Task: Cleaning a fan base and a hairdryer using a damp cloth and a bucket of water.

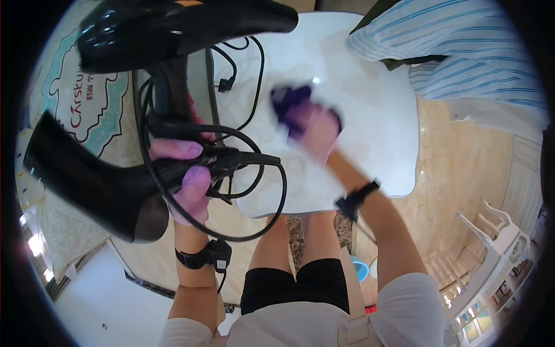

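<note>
My left hand (pixel 190 204) grips the handles of two black hair dryers together, held up over the left side of a white table (pixel 377 134). The upper hair dryer (pixel 130 39) points its narrow nozzle to the right; the lower hair dryer (pixel 91 182) slants down at the left. Looped around my left hand and the handles is a black power cord (pixel 284 186). A plug (pixel 225 84) lies near the table's left edge. Blurred by motion, my right hand (pixel 320 134) holds a bunched dark purple cloth (pixel 290 102) at the tabletop.
Across the table, at the upper right, is another person in blue-striped clothing (pixel 442 39). A cushion or cover with printed writing (pixel 86 99) lies at the left. A white chair (pixel 498 238) stands at right; a blue basin (pixel 360 269) sits on the floor beside my legs.
</note>
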### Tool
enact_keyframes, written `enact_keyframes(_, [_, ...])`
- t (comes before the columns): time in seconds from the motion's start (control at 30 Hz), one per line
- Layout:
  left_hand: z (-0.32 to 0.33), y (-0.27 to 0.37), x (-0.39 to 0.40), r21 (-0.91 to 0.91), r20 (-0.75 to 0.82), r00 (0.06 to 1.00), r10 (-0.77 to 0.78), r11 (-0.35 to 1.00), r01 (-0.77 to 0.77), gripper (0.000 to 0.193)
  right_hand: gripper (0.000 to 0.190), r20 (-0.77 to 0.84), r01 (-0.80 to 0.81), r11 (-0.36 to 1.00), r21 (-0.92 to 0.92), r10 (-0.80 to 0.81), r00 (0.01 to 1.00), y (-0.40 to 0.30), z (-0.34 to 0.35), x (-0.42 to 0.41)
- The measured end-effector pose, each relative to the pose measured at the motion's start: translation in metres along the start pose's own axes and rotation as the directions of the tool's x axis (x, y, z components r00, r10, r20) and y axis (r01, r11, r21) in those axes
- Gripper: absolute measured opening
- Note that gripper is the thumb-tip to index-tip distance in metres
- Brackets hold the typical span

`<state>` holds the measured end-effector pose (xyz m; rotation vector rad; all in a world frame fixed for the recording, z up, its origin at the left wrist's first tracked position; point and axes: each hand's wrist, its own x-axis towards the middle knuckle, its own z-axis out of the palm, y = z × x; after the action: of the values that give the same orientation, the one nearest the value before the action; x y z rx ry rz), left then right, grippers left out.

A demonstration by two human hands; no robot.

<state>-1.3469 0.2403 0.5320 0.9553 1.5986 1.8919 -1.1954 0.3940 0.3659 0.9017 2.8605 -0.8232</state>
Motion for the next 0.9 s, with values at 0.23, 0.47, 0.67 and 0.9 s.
enact_keyframes(0.23, [0.016,-0.023,0.015,-0.029,0.058,0.987,-0.149,0.988,0.151,0.030,0.033,-0.164,0.454,0.891,-0.008,-0.449,0.878,0.029,0.016,-0.080])
enact_keyframes(0.47, [0.030,-0.069,0.013,-0.053,0.042,0.966,-0.255,0.965,0.257,0.025,0.043,-0.561,-0.436,0.895,0.094,0.409,0.720,0.142,-0.060,0.025])
enact_keyframes(0.67, [0.028,-0.100,0.026,0.037,0.048,0.911,-0.409,0.912,0.408,0.020,0.022,-0.245,0.223,0.973,-0.063,-0.232,0.942,0.000,0.052,-0.115])
enact_keyframes(0.9, [0.022,-0.108,0.049,0.049,0.153,0.846,-0.511,0.859,0.510,0.020,0.027,-0.295,0.078,0.946,0.316,0.019,0.955,0.096,-0.041,-0.077])
